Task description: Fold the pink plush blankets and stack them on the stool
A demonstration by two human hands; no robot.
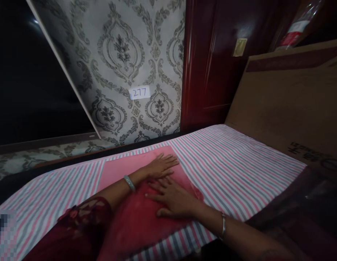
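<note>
I count two hands on one pink cloth (122, 168), which lies flat on the striped sheet (233, 163) covering the surface in front of me. My left hand (161, 166) rests palm down on the far part of the cloth, fingers stretched out flat and close together, gripping nothing. My right hand (174, 199) lies just nearer to me, also palm down, fingers spread slightly and pressed onto the cloth, holding nothing either. The two hands are almost touching, left beyond right.

Each wrist carries one band: a pale bangle (129, 182) on the left, a thin metal bracelet (223, 224) on the right. A dark red lace sleeve (84, 217) covers my left upper arm and hides the near left corner of the cloth.

The nearer part of the cloth looks darker red, the far part lighter pink; I cannot tell whether that is a fold or shadow.

Around it: one large cardboard box (288, 101) stands at the right, touching the sheet's edge. Behind is patterned wallpaper (122, 54) with one white label reading 277 (140, 92), and beside it a dark red wooden door (212, 65).
</note>
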